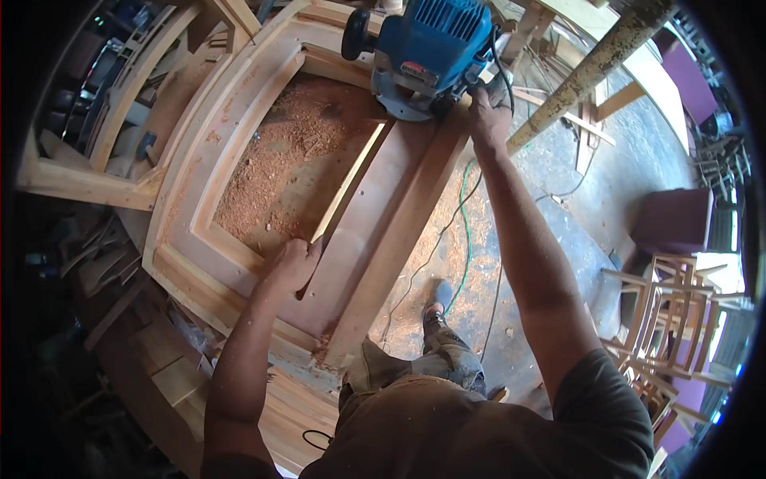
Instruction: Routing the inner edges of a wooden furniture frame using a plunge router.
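A blue router [435,52] with a black side knob [357,34] stands at the far end of a flat board [367,207] on the wooden frame's right rail. My right hand [489,118] is closed at the router's right side, around its handle area, which the hand partly hides. My left hand [294,265] is closed at the rail's inner edge, near the close corner of the opening. A pale, brightly lit strip of wood [351,180] runs from those fingers toward the router. Exactly what the left fingertips press on is hidden.
Wood shavings [279,168] heap inside the frame opening. A green cord [463,231] and dark cables cross the shaving-strewn floor on the right. A worn metal pole [590,76] slants at upper right. Wooden chair frames [670,319] stand at right, more timber [88,188] at left.
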`<state>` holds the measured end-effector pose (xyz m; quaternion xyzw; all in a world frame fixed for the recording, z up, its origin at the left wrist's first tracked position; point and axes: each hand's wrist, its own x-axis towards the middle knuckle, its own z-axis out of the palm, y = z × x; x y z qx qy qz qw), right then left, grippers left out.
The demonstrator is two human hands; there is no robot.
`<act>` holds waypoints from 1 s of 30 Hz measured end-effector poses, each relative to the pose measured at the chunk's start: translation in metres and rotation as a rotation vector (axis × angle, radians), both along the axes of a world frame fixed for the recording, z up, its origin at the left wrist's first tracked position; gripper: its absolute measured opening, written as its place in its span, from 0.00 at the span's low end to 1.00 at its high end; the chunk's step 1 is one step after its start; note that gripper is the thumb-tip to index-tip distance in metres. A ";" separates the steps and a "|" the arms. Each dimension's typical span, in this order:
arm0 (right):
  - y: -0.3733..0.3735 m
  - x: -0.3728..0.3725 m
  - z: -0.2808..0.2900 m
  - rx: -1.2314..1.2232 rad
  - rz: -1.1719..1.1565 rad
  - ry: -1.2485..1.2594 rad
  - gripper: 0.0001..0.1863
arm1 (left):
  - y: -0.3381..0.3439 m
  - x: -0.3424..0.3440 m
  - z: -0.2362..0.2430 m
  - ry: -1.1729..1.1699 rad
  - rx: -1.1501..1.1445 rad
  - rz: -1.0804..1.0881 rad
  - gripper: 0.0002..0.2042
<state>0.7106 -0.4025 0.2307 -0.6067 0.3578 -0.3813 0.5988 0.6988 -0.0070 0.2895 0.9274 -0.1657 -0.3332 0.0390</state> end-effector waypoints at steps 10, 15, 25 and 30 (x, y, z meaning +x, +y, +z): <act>-0.003 -0.007 0.014 0.019 0.073 0.052 0.23 | -0.009 -0.008 -0.015 -0.120 -0.044 0.137 0.35; -0.003 -0.006 0.015 0.017 0.102 0.022 0.22 | -0.007 -0.005 -0.021 -0.110 -0.040 0.168 0.37; -0.004 -0.005 0.022 0.044 0.107 0.012 0.16 | -0.006 0.001 -0.031 -0.310 -0.349 0.404 0.33; -0.006 -0.009 0.019 0.033 0.114 0.095 0.13 | -0.040 0.047 0.004 -0.245 -0.769 0.701 0.22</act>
